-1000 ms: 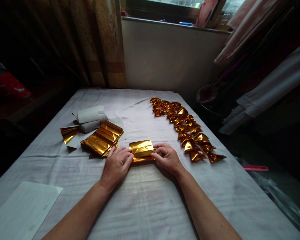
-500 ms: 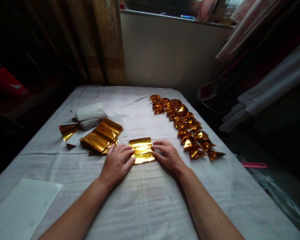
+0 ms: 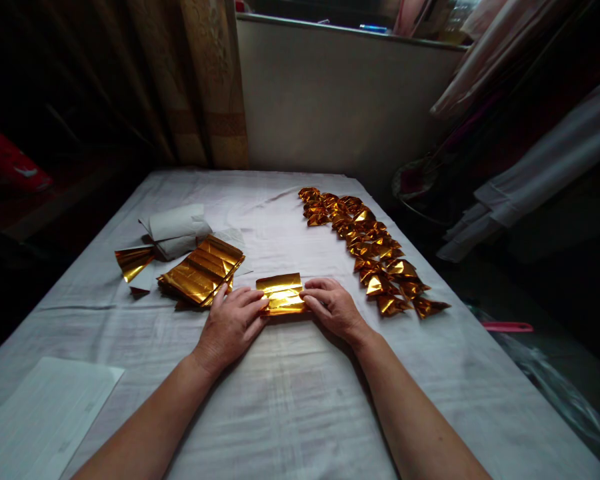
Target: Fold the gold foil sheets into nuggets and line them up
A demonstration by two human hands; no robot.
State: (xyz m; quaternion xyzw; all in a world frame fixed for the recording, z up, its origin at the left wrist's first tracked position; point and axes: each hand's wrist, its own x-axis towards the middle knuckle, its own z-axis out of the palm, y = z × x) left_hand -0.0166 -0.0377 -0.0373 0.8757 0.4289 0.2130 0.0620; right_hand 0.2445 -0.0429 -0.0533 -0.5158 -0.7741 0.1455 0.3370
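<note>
A creased sheet of gold foil paper (image 3: pixel 281 293) lies in front of me, its near edge turned up into a fold. At its left end my left hand (image 3: pixel 234 320) grips the fold between thumb and fingers. My right hand (image 3: pixel 333 308) pinches the opposite end in the same way. Just left of my left hand rests a stack of gold foil sheets (image 3: pixel 203 270), fanned and creased. Folded gold foil pieces (image 3: pixel 375 250) with pointed ends run in rows along the right side of the table.
A white cloth covers the table (image 3: pixel 280 413). Behind the stack lie a white paper bundle (image 3: pixel 175 223) and a curled foil piece (image 3: pixel 134 262). A pale sheet (image 3: pixel 50 413) lies at the near left. Clothes (image 3: pixel 545 180) hang at the right, and a curtain (image 3: pixel 205 87) hangs behind.
The near edge of the foil sheet has been folded up and away from me, so the sheet looks shorter. Both hands stay at its ends.
</note>
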